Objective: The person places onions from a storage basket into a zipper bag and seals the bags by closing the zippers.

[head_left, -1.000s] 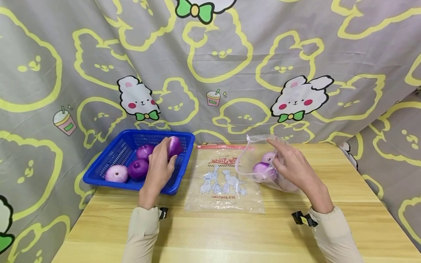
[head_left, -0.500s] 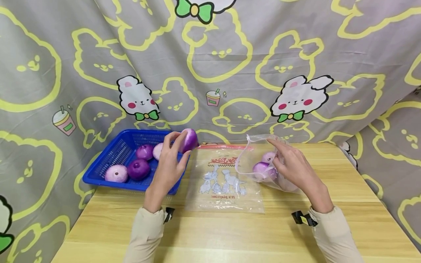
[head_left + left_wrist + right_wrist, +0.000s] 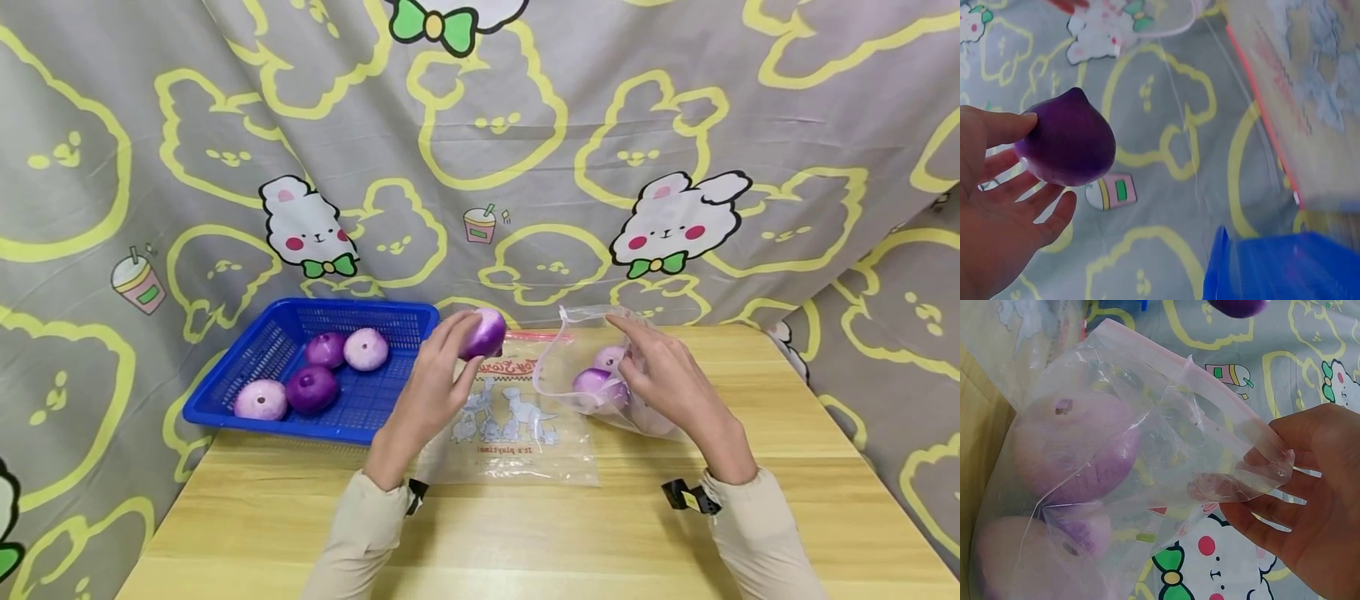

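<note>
A purple onion (image 3: 486,332) is gripped between the thumb and fingers of my left hand (image 3: 426,387), in the air over the flat printed bag. In the left wrist view the same onion (image 3: 1069,140) shows its pointed end. My right hand (image 3: 675,375) pinches the rim of a clear zip bag (image 3: 651,421) and keeps its mouth apart, facing left. Inside that bag lie purple onions (image 3: 1082,447), seen through the plastic in the right wrist view. My right fingers (image 3: 1260,534) lie partly behind the clear film.
A blue plastic basket (image 3: 416,321) at the left holds several onions (image 3: 366,349). Between basket and zip bag, a flat clear bag (image 3: 517,467) with printed figures and a red zip strip lies on the wooden table (image 3: 540,542). A patterned curtain (image 3: 495,125) hangs behind.
My left hand has lifted the onion out of the basket and carried it right, towards the zip bag. My right hand keeps its place on the bag's rim.
</note>
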`<state>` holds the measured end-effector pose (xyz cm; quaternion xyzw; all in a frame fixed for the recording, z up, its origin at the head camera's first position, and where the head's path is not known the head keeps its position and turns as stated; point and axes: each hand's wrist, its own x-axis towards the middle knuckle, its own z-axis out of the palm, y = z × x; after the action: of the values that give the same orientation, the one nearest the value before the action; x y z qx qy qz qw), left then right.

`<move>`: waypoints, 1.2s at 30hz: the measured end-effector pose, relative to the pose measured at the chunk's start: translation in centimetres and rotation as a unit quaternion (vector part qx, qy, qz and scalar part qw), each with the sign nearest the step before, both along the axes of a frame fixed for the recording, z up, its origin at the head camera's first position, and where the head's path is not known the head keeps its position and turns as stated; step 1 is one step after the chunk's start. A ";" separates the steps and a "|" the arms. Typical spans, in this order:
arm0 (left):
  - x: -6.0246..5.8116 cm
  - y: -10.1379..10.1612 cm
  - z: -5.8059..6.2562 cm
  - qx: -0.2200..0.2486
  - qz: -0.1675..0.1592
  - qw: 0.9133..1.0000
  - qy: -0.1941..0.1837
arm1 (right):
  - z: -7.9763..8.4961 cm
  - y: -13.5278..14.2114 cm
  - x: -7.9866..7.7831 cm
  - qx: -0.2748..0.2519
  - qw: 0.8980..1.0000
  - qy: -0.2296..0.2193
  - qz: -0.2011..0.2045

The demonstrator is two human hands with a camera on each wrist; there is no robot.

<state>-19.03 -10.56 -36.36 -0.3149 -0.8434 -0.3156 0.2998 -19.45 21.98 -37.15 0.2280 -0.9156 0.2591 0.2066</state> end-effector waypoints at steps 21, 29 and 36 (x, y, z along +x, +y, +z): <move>-1.4 7.2 -2.1 -0.105 -0.052 0.993 -0.013 | 0.0 0.1 0.0 -0.004 1.000 -0.003 0.003; -2.4 9.7 -3.3 -0.145 -0.048 0.988 -0.008 | 0.0 0.2 0.0 -0.004 1.000 0.004 0.009; -3.1 11.7 -4.0 -0.143 -0.040 0.989 0.025 | 0.1 0.3 0.1 -0.004 1.000 0.000 0.012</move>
<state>-22.18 1.11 -40.35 -0.3955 -0.8589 -0.1954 0.2601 -19.39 22.24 -37.04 0.2378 -0.9117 0.2650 0.2049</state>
